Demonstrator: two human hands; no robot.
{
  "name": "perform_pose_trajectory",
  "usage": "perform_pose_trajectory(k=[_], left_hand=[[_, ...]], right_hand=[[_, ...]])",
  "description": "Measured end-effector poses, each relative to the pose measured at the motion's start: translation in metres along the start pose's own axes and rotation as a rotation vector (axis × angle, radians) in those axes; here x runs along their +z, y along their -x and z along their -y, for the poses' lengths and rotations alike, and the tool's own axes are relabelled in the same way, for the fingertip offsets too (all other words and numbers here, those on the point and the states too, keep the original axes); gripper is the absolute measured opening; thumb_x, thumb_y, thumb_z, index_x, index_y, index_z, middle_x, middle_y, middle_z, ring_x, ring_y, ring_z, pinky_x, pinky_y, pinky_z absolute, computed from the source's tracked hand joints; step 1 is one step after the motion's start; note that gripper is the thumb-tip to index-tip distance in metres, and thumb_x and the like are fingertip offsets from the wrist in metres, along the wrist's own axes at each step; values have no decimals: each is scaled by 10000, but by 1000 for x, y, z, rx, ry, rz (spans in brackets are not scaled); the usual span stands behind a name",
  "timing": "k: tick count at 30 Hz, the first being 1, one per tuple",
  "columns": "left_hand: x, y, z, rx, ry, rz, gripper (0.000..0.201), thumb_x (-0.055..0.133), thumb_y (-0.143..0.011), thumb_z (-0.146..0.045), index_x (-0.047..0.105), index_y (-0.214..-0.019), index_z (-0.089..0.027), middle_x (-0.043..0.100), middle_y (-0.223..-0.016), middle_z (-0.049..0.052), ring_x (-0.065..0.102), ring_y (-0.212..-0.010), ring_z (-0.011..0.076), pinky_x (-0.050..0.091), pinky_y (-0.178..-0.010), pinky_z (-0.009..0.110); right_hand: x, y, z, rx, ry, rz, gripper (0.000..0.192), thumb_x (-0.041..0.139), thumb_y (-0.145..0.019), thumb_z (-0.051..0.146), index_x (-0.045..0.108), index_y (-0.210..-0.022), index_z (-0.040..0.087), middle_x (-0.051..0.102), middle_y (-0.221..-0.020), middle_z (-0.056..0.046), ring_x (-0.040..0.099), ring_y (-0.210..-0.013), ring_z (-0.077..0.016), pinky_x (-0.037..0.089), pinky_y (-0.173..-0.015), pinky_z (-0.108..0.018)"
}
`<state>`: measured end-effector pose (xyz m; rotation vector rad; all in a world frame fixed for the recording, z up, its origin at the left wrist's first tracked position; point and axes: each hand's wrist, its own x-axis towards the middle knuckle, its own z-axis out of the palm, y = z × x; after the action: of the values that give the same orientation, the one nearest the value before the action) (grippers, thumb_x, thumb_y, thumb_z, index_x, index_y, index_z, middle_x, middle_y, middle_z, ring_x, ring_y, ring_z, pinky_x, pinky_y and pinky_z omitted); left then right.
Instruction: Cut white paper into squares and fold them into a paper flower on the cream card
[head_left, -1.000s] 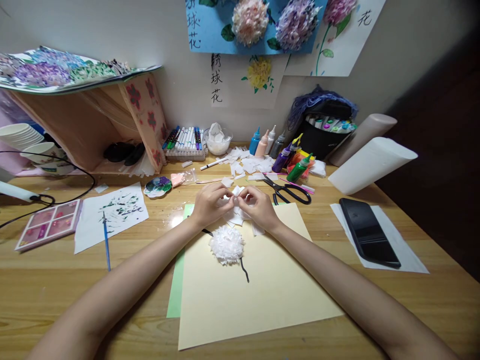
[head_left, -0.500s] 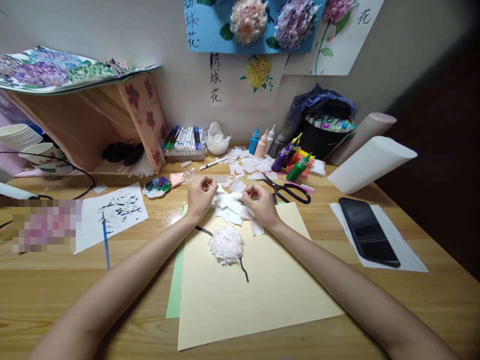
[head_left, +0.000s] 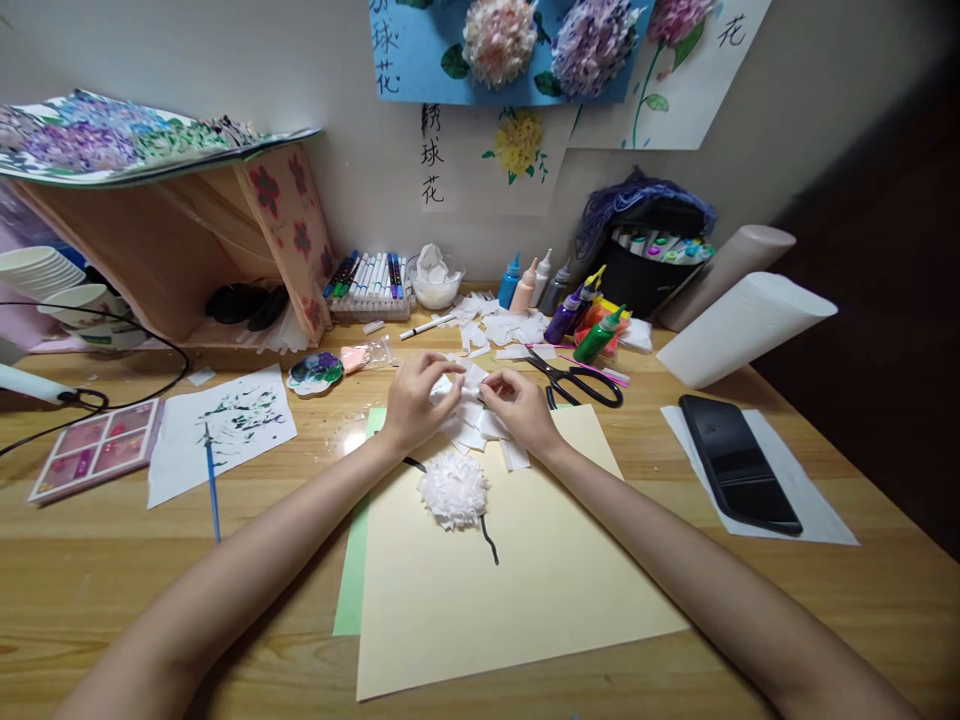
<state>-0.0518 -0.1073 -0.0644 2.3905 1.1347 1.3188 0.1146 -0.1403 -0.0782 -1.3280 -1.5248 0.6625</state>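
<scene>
Over a pile of cut white paper pieces (head_left: 466,432), my left hand (head_left: 421,400) has its thumb and forefinger curved and apart, with nothing visible between them. My right hand (head_left: 519,408) is close by on the right, its thumb and forefinger pinched on what looks like a small piece of white paper (head_left: 474,392). Just below both hands, a fluffy white paper flower (head_left: 454,492) sits on a cream sheet (head_left: 517,590). A black drawn line shows on either side of it. A green sheet (head_left: 350,585) lies partly underneath.
Black-handled scissors (head_left: 574,380) lie behind my right hand, near several paint bottles (head_left: 596,335). On the right, a phone (head_left: 739,465) rests on white paper. To the left are a paint-marked sheet (head_left: 247,420), a blue brush (head_left: 211,490) and a pink palette (head_left: 97,450).
My left hand has shifted right, towards my right hand, and its pinched fingers have spread apart. My right hand has barely moved and stays pinched.
</scene>
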Motion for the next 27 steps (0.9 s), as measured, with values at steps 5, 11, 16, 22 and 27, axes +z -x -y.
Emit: perform_pose_trajectory(k=[5, 11, 16, 22, 27], left_hand=[[3, 3, 0, 103, -92, 102, 139, 568, -798, -326, 657, -847, -232, 610, -820, 27, 540, -826, 175, 343, -744, 318], [4, 3, 4, 88, -97, 105, 153, 555, -810, -327, 654, -765, -219, 606, -766, 8, 544, -782, 153, 312, -723, 310], [4, 4, 4, 87, -97, 94, 150, 567, -802, -326, 656, -753, -215, 602, -751, 4, 541, -768, 148, 310, -713, 304], [4, 4, 5, 114, -97, 91, 155, 565, -805, -328, 657, -750, -217, 601, -749, 3, 540, -771, 147, 311, -711, 304], [5, 5, 6, 124, -85, 89, 153, 567, -805, -327, 656, -752, -215, 598, -745, 3, 537, -767, 144, 319, -714, 302]], right_hand=[[0, 1, 2, -60, -12, 72, 109, 544, -790, 264, 613, -765, 183, 627, -779, -25, 550, -721, -151, 415, -649, -264], [1, 1, 1, -40, -16, 76, 119, 553, -790, 266, 626, -781, 173, 635, -792, -40, 557, -730, -154, 418, -643, -265], [0, 1, 2, -45, -29, 79, 131, 554, -791, 276, 634, -785, 173, 641, -798, -44, 561, -727, -155, 425, -634, -261], [-1, 1, 4, -41, -31, 77, 150, 546, -800, 287, 634, -767, 170, 634, -769, -37, 543, -686, -144, 418, -618, -255], [-1, 1, 4, -38, -32, 76, 159, 541, -801, 286, 629, -750, 164, 625, -750, -33, 529, -666, -135, 410, -605, -247]])
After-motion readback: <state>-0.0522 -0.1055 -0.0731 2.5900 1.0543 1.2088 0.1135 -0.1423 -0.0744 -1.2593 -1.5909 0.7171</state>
